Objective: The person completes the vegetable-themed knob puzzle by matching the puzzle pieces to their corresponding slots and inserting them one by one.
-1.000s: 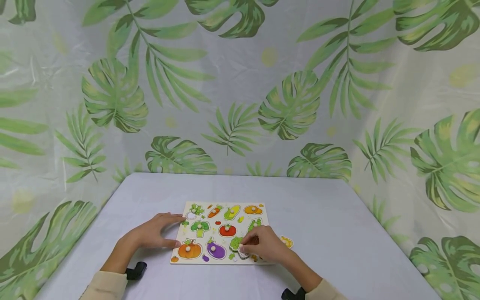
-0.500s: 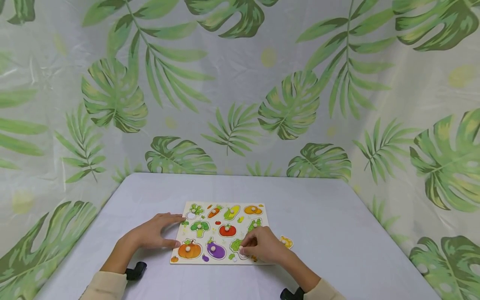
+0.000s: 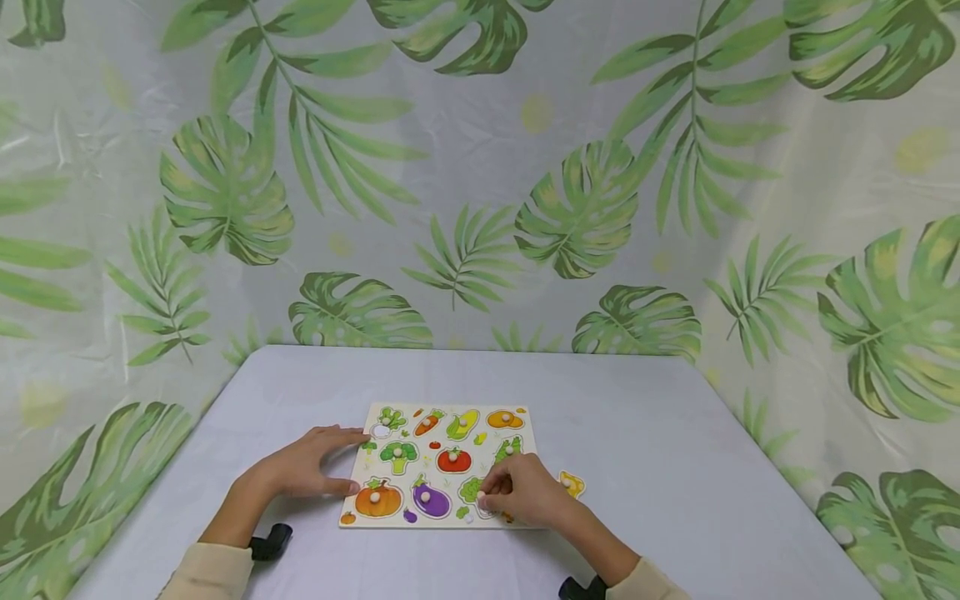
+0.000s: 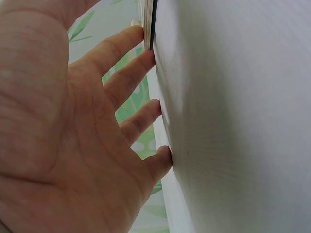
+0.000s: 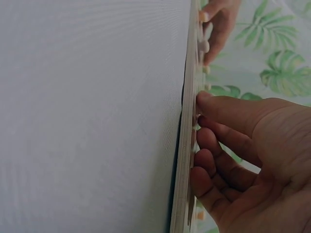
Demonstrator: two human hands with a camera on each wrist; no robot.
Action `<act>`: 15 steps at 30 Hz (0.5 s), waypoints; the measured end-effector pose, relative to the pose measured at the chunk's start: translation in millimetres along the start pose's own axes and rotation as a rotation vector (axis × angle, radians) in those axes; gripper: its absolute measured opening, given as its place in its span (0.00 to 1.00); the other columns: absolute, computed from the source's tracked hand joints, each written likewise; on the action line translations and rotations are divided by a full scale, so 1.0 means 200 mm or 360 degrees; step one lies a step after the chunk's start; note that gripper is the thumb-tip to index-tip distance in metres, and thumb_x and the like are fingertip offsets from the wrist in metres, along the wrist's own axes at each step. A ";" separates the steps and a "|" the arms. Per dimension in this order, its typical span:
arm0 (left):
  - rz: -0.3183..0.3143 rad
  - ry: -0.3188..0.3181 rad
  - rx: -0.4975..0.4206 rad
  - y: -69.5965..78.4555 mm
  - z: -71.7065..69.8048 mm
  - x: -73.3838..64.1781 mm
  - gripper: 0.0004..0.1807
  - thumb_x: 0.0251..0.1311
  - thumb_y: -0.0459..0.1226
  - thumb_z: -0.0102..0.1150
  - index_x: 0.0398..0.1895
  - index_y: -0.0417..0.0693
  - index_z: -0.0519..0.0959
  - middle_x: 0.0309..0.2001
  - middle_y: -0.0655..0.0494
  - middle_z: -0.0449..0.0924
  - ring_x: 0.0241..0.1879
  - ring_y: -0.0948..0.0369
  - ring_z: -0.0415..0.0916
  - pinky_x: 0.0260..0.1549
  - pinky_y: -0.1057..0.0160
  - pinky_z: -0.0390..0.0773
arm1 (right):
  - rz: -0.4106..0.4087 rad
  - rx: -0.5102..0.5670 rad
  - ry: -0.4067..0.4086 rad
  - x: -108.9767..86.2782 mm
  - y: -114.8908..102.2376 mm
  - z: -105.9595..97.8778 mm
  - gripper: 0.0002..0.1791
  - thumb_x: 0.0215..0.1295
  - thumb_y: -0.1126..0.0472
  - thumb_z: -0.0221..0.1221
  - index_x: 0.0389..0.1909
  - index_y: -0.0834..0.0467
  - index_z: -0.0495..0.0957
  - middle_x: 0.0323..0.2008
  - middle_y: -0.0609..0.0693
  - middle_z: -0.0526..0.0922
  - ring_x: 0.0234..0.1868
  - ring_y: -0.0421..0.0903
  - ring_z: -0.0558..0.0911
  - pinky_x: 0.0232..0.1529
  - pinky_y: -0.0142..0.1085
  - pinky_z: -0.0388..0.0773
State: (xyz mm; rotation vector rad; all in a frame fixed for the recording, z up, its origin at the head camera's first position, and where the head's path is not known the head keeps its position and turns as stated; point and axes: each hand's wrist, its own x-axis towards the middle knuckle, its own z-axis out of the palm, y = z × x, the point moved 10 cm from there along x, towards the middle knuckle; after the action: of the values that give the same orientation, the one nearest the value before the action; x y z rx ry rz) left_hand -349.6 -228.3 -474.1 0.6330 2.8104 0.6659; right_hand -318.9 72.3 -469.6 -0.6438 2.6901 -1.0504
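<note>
A wooden knob puzzle board (image 3: 427, 472) lies on the white table, filled with vegetable pieces. My left hand (image 3: 306, 463) spreads around its left edge, fingers extended; in the left wrist view, fingertips touch the board's edge (image 4: 147, 29) and lower fingers reach the tabletop. At the lower right, my right hand (image 3: 528, 492) pinches the knob of a green-topped vegetable puzzle piece (image 3: 469, 490) between thumb and forefinger. That piece sits at its slot, partly covered by the fingers. The right wrist view shows the right hand (image 5: 257, 150) close against the board, other fingers curled.
A yellow puzzle piece (image 3: 572, 484) lies on the table just right of the board, partly behind the right hand. Pumpkin (image 3: 378, 502), eggplant (image 3: 432, 502) and tomato (image 3: 454, 460) pieces sit on the board. A leaf-print curtain (image 3: 480, 167) surrounds the table (image 3: 645, 417).
The green-topped piece, tilted with a dark shadow beneath it one second ago, now lies flatter at its slot. Both hands stay nearly still.
</note>
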 end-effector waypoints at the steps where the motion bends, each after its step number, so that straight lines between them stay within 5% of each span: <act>1: 0.0001 0.0000 0.0000 0.00 0.00 0.00 0.46 0.53 0.64 0.69 0.75 0.60 0.70 0.78 0.50 0.64 0.78 0.36 0.53 0.70 0.24 0.56 | -0.0004 -0.0005 0.0000 0.00 0.00 0.00 0.04 0.62 0.55 0.73 0.33 0.50 0.89 0.26 0.39 0.81 0.27 0.36 0.75 0.26 0.26 0.73; 15: 0.0026 0.0009 -0.0004 0.00 0.00 0.00 0.46 0.53 0.62 0.70 0.75 0.58 0.71 0.77 0.51 0.66 0.78 0.36 0.52 0.70 0.24 0.55 | -0.0095 0.0039 -0.0018 -0.02 0.02 -0.03 0.13 0.61 0.51 0.74 0.42 0.54 0.88 0.29 0.40 0.81 0.30 0.37 0.76 0.30 0.27 0.75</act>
State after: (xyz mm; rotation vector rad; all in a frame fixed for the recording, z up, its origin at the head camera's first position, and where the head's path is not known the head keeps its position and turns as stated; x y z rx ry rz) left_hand -349.6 -227.9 -472.9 0.6557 2.8123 0.6749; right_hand -318.8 79.8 -467.8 -0.7275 2.6595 -1.0885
